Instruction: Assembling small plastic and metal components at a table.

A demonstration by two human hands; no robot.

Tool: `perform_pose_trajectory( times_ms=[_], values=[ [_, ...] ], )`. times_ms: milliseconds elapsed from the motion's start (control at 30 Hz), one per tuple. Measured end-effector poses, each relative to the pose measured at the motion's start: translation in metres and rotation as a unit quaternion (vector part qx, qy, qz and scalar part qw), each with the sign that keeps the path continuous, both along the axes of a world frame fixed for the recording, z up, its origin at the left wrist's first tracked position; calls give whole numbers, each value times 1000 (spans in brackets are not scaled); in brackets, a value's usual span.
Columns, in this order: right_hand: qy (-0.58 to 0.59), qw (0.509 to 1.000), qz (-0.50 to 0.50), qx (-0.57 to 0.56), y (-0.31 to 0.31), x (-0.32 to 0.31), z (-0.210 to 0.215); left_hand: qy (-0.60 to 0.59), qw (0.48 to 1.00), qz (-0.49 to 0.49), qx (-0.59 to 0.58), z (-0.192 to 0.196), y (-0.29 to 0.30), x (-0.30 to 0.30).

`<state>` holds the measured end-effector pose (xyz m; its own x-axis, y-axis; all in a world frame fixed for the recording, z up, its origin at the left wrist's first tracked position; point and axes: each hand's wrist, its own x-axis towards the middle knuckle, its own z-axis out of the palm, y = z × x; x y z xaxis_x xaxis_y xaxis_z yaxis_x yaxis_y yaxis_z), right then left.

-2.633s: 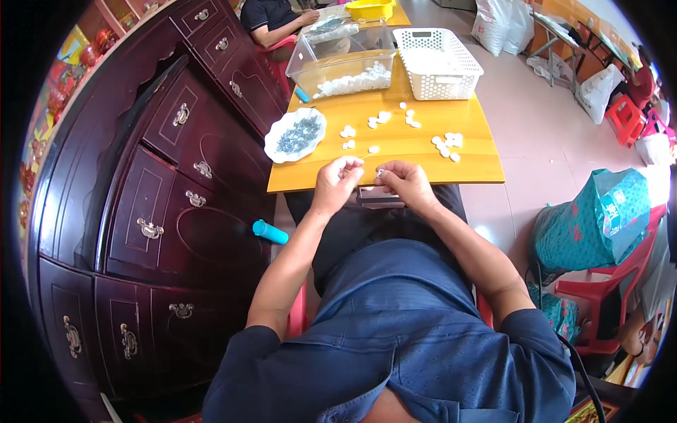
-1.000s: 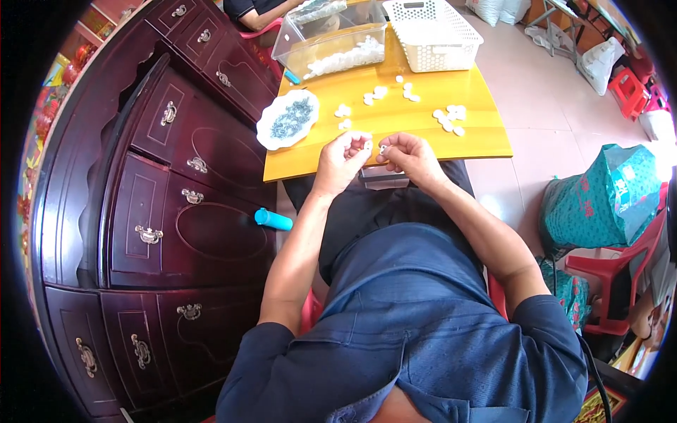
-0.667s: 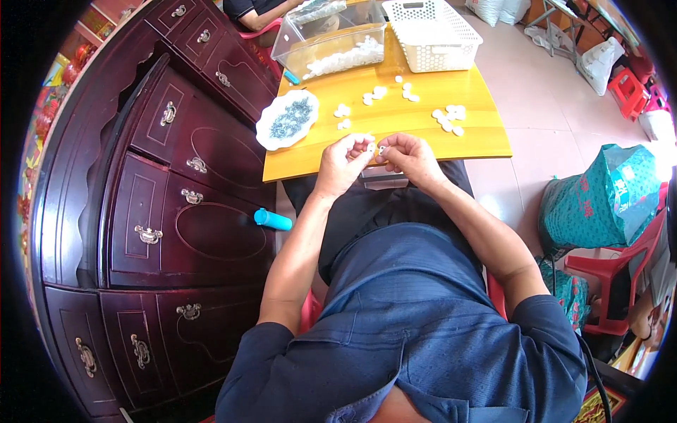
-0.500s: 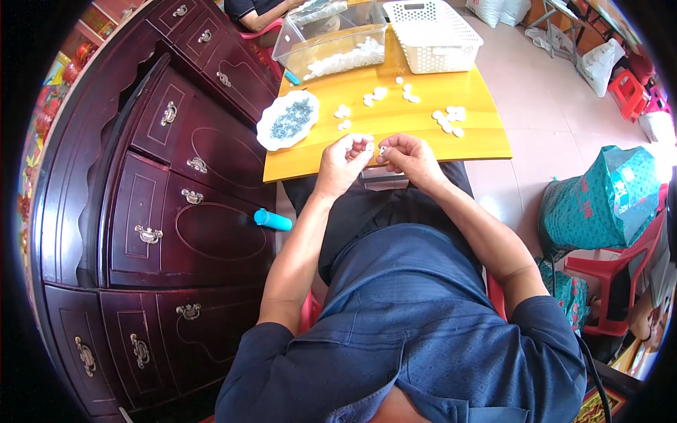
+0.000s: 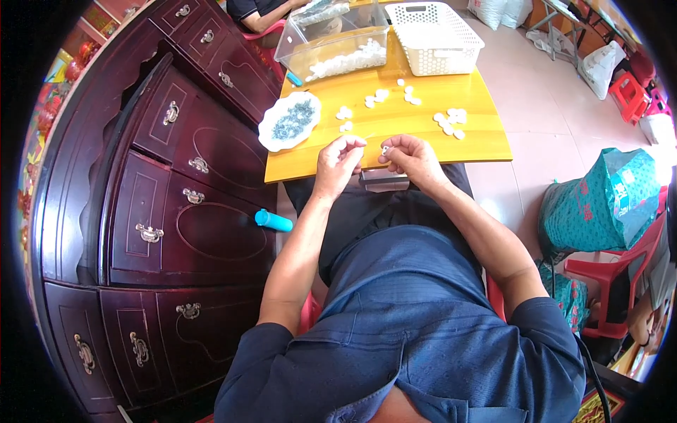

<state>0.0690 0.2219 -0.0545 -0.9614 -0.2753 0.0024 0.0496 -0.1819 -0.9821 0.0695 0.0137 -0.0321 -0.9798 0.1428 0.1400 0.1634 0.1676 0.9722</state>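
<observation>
One clear bin (image 5: 300,63) holds white pieces (image 5: 352,60); one scalloped dish (image 5: 266,139), dark bits (image 5: 293,120). The right hand (image 5: 415,158) clamps its grip on one whitish bead (image 5: 385,150); the left hand's (image 5: 338,162) I cannot tell.

Sm. wht pc (image 5: 384,151) w/ dark spot is being pinched upright-ish by R hand (image 5: 415,161); thin pale bit (image 5: 370,136), too sm. to ID, is poking far-right from L hand (image 5: 337,166).

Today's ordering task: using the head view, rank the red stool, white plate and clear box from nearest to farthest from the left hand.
1. White plate, just ahead and left of the left hand.
2. Clear box, ahead, beyond the plate.
3. Red stool, far off ahead and right.
</observation>
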Motion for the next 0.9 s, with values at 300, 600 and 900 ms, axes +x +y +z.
perform_pose_trajectory(
  times_ms=[300,600,900],
  values=[
    [-3,1000,4,-13,-1,1,0,20,1000,-14,-14,-8,-8,-2],
    [17,1000,1,-21,-3,1,-2,0,999,-25,37,-7,-1,1],
    [24,1000,10,-3,-5,3,-2,2,999,-51,12,-9,-1,2]
  ],
)
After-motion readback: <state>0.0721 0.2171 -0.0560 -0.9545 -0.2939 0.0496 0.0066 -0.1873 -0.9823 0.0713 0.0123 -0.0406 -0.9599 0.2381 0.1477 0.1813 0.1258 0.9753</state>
